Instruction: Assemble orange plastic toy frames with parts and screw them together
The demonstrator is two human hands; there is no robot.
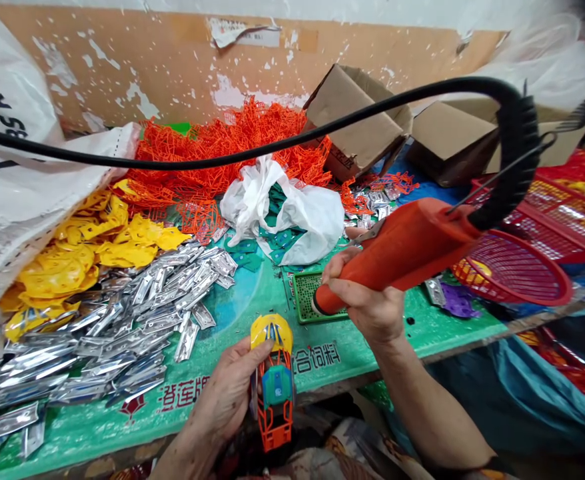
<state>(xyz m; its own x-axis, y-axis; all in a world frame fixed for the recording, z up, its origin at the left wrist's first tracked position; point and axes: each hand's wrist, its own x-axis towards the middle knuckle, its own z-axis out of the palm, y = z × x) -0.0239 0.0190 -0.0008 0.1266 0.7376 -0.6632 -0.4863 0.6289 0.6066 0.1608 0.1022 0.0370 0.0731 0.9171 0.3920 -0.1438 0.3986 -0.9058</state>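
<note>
My left hand point(227, 387) grips a toy car point(276, 387) near the table's front edge. The car has a yellow front with stripes, a teal middle piece and an orange cage frame. My right hand point(380, 313) is wrapped round an orange electric screwdriver point(407, 243), from whose back end a thick black cable point(292, 138) runs. The screwdriver's tip points down and left, over a small green tray point(298, 298). Tiny dark specks lie in the tray, too small to name. Tip and car are apart.
Silver metal plates point(132, 327), yellow plastic parts point(67, 267) and orange frames point(222, 147) are heaped left and behind. A white bag point(317, 217) holds teal pieces. Cardboard boxes point(352, 120) stand at the back. A red basket point(517, 267) is at the right, near a purple piece point(457, 301).
</note>
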